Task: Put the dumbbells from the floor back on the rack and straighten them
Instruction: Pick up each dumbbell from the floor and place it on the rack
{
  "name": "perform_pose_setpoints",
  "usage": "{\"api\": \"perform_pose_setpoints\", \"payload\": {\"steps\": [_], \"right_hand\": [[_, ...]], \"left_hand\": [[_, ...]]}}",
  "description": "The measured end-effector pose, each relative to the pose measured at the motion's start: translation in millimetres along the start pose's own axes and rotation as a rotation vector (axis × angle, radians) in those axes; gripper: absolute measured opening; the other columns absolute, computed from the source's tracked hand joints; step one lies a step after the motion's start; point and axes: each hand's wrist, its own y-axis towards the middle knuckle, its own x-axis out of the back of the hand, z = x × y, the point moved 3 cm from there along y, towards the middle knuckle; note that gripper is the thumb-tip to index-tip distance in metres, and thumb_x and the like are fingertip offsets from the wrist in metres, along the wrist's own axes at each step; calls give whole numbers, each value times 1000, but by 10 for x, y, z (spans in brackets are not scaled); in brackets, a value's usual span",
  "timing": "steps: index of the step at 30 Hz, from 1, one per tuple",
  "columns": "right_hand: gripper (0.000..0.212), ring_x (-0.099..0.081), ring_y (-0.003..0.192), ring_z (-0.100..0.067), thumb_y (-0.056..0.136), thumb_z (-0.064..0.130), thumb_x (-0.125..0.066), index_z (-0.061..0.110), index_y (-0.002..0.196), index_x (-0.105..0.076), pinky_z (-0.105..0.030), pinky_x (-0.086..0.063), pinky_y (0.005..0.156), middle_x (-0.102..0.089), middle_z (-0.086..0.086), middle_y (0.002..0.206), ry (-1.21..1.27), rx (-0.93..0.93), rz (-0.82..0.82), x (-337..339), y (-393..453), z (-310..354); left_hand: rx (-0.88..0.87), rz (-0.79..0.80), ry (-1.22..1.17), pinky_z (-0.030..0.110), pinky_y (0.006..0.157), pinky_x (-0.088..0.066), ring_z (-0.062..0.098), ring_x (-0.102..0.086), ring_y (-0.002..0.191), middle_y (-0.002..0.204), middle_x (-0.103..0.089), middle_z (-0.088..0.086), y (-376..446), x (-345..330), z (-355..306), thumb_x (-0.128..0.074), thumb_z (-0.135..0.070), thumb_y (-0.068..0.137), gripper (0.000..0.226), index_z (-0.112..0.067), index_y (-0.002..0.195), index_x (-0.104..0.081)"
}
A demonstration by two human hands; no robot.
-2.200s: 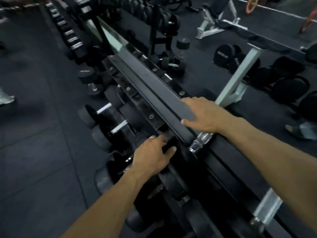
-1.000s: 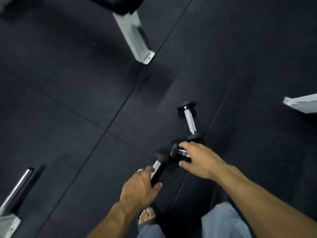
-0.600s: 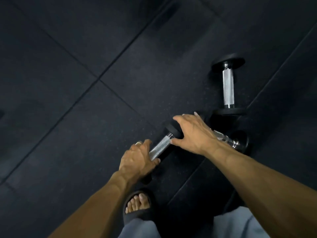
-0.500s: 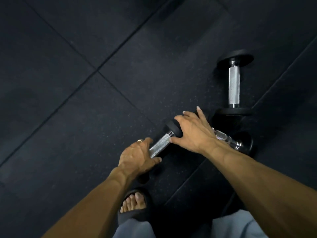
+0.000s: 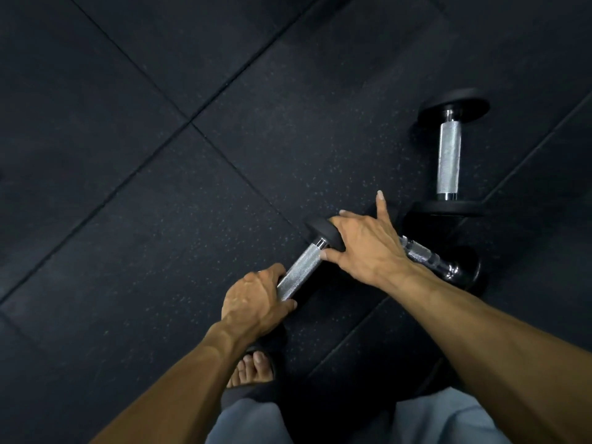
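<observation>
Three small dumbbells with black heads and knurled chrome handles lie on the black rubber floor. My left hand is wrapped around the handle of the nearest dumbbell. My right hand hovers with spread fingers over the far head of that dumbbell and over the handle of the second dumbbell, whose left part it hides. It grips neither. A third dumbbell lies apart at the upper right. The rack is out of view.
Black rubber floor tiles with seams fill the view. My sandalled foot and grey trouser legs are at the bottom, right below the held dumbbell.
I turned from the rack and bent down to the floor. My left hand closed on the near dumbbell's handle; my right hand moved over the second one and spread its fingers.
</observation>
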Motion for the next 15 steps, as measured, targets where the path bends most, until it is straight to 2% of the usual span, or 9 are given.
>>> {"api": "perform_pose_setpoints", "payload": {"steps": [2,4,6,7,8,9,12,15], "right_hand": [[48,-44,139,-12,84,53,-67,25,123,-60,-42,9,121,-61,-7,137,66,37,-2,207,-44,25],[46,-45,137,-15,84,49,-70,24,123,-61,-37,-5,123,-64,-5,129,176,34,-11,501,-124,29],[38,-59,118,-22,83,47,-72,26,113,-64,-35,-32,112,-70,-1,109,258,-9,-45,889,-271,-24],[33,-64,104,-24,82,47,-73,27,106,-65,-34,-43,97,-70,2,97,278,-28,-70,1116,-360,-61],[29,-64,92,-25,81,47,-73,27,100,-65,-33,-47,84,-69,3,88,291,-43,-92,1366,-460,-105],[28,-63,85,-25,81,48,-73,27,97,-64,-33,-47,77,-67,4,82,299,-54,-108,1623,-569,-157],[26,-60,78,-23,80,48,-73,27,92,-63,-35,-49,76,-65,6,77,318,-66,-164,2379,-905,-388],[24,-57,72,-20,81,47,-73,29,85,-58,-32,-44,70,-61,8,72,320,-78,-210,3185,-1311,-699]], "left_hand": [[4,-22,-36,29,66,-39,19,-58,81,86,-62,-5,-139,148,-78,-69,-45,78,35,-30,104,-51],[-19,-43,-43,29,65,-39,18,-56,78,82,-59,-8,-283,377,-218,-69,-44,77,32,-30,98,-50],[-50,-60,-22,30,65,-40,20,-58,79,80,-59,-7,-437,677,-427,-69,-44,76,31,-30,93,-48],[-64,-72,-6,30,65,-41,21,-59,80,81,-60,-7,-515,850,-552,-69,-44,76,30,-30,93,-49],[-82,-88,16,31,66,-42,22,-60,82,83,-61,-6,-596,1036,-700,-67,-44,76,30,-29,95,-50],[-104,-103,41,31,66,-43,22,-60,84,85,-63,-6,-680,1224,-866,-66,-44,76,31,-29,98,-51],[-174,-138,93,33,69,-47,22,-61,86,89,-63,-6,-945,1762,-1457,-64,-44,76,32,-30,102,-52],[-239,-172,122,33,69,-47,21,-60,85,89,-63,-7,-1266,2268,-2153,-63,-44,75,30,-31,100,-52]]}}
